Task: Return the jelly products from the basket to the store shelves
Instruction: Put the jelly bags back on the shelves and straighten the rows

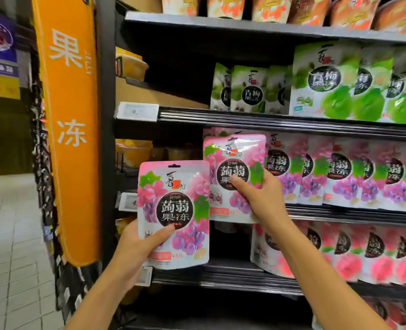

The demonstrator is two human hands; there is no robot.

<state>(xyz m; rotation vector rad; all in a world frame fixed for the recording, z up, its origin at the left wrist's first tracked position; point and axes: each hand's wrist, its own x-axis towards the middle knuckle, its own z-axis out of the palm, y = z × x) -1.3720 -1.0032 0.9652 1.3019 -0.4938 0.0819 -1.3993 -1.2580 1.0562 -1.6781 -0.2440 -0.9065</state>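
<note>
I hold two pink grape jelly pouches in front of the store shelves. My left hand (140, 244) grips the lower left corner of one grape pouch (173, 210), upright and out in front of the shelf. My right hand (261, 196) grips a second grape pouch (233, 172) at the left end of the row of matching grape pouches (354, 177) on the middle shelf (340, 214). The pouch's lower edge is at the shelf's front edge. No basket is in view.
Green plum jelly pouches (335, 86) fill the shelf above, and pink peach pouches (340, 253) the shelf below. An orange aisle sign (71, 129) stands at the left end of the rack. Dark gaps lie left of the pouch rows. Tiled floor (9, 246) lies at left.
</note>
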